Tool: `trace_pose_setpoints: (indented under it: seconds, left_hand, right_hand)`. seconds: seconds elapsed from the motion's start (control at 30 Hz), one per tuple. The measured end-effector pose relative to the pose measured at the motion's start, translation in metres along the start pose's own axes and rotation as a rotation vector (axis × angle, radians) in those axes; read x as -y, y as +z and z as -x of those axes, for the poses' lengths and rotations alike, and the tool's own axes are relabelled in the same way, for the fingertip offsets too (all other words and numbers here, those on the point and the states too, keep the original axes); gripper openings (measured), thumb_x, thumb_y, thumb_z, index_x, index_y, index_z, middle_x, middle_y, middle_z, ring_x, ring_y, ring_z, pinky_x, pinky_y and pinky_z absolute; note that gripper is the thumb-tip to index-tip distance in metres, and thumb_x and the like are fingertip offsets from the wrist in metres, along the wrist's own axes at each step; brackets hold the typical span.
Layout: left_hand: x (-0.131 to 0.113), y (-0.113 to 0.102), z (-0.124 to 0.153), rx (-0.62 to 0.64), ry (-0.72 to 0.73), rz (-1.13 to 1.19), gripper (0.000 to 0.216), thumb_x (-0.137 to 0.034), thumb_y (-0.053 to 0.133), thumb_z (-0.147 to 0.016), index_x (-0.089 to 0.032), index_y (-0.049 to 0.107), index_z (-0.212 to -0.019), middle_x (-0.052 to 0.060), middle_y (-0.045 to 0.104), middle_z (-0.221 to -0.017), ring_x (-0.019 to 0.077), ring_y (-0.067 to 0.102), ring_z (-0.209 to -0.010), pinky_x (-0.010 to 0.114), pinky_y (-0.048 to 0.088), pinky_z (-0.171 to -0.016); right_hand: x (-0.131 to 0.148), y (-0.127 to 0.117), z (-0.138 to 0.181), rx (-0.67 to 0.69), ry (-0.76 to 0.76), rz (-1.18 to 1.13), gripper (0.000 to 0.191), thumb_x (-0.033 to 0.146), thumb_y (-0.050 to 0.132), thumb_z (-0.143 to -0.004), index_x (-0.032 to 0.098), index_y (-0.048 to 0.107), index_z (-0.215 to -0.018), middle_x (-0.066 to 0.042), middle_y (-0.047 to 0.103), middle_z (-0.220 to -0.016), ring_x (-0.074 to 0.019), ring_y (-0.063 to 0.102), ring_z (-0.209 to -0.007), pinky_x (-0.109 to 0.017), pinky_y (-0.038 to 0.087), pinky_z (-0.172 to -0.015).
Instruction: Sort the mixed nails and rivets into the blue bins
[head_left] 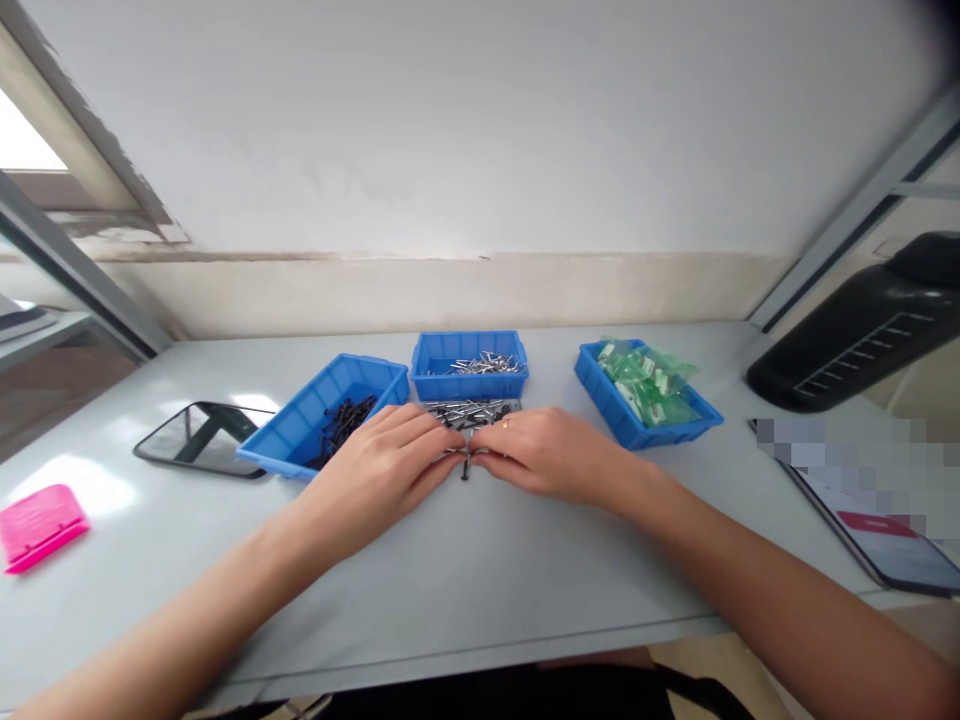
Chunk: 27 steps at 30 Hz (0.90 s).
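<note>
Head view, forward and downward, apparently close

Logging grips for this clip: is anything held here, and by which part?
A small dark screw-like piece appears held near its upper end, between the left hand and right hand; its wider end points down. Which hand grips it cannot be told.

No words, numbers or brand can be read. On the right, the black bottle bears a pale measuring scale, a long line with short strokes; any figures beside them are too small to make out. On the phone nearer on the right, blocky blur covers part of the screen, and a red banner shows, its lettering illegible. White patches on the green packets farther off are also unreadable.
</note>
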<state>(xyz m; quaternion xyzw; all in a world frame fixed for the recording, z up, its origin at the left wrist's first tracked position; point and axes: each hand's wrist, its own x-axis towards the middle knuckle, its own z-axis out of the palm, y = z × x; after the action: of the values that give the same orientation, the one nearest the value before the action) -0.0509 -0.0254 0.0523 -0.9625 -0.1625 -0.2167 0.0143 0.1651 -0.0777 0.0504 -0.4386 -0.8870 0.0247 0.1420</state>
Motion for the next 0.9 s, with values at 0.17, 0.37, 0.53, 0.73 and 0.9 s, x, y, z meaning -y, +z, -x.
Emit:
trace_pose_setpoints:
  seconds: [0.17,0.37,0.53,0.73,0.9]
  left_hand:
    - [0.0009,-0.0009,0.0004,-0.034,-0.026,0.016,0.012,-0.025,0.053,-0.094,-0.021,0.062,-0.102,0.001,0.067,-0.092,0.0168,0.059,-0.084,0.031,0.043,-0.079]
    - [0.0013,-0.0015,0.0003,-0.055,-0.031,-0.018,0.013,-0.027,0.054,-0.094,-0.020,0.063,-0.097,0.001,0.067,-0.088,0.0168,0.060,-0.081,0.032,0.043,-0.077]
    - [0.0011,0.0008,0.0004,-0.056,-0.056,0.065,0.010,-0.024,0.055,-0.093,-0.019,0.063,-0.096,0.001,0.065,-0.090,0.0161,0.058,-0.085,0.030,0.045,-0.078]
    - [-0.0022,0.0019,0.0004,-0.017,-0.101,0.193,0.011,-0.024,0.054,-0.093,-0.020,0.064,-0.095,0.001,0.062,-0.093,0.0142,0.057,-0.089,0.026,0.047,-0.078]
    - [-0.0004,0.0001,0.0010,-0.079,-0.175,0.174,0.008,-0.025,0.059,-0.091,-0.022,0.064,-0.096,-0.001,0.063,-0.096,0.0132,0.058,-0.092,0.025,0.047,-0.081]
  right_hand:
    - [0.0001,-0.0014,0.0008,0.018,0.036,-0.020,0.019,0.021,0.044,-0.096,0.017,0.062,-0.091,-0.003,0.070,-0.087,-0.0144,0.064,-0.077,-0.025,0.039,-0.067]
    - [-0.0025,-0.0016,0.0041,-0.128,0.007,-0.002,0.017,0.022,0.045,-0.094,0.017,0.061,-0.091,-0.002,0.069,-0.079,-0.0131,0.061,-0.069,-0.025,0.037,-0.063]
    - [-0.0037,0.0033,0.0059,-0.349,-0.130,0.038,0.023,0.025,0.042,-0.097,0.015,0.062,-0.089,-0.002,0.069,-0.075,-0.0130,0.062,-0.066,-0.025,0.041,-0.062]
    - [-0.0002,0.0047,0.0044,-0.510,-0.256,0.070,0.027,0.026,0.041,-0.099,0.017,0.062,-0.084,0.000,0.070,-0.071,-0.0111,0.062,-0.062,-0.024,0.043,-0.060]
    - [-0.0031,0.0015,0.0062,-0.390,-0.116,0.054,0.028,0.027,0.039,-0.100,0.015,0.064,-0.093,-0.004,0.072,-0.079,-0.0141,0.067,-0.071,-0.025,0.044,-0.064]
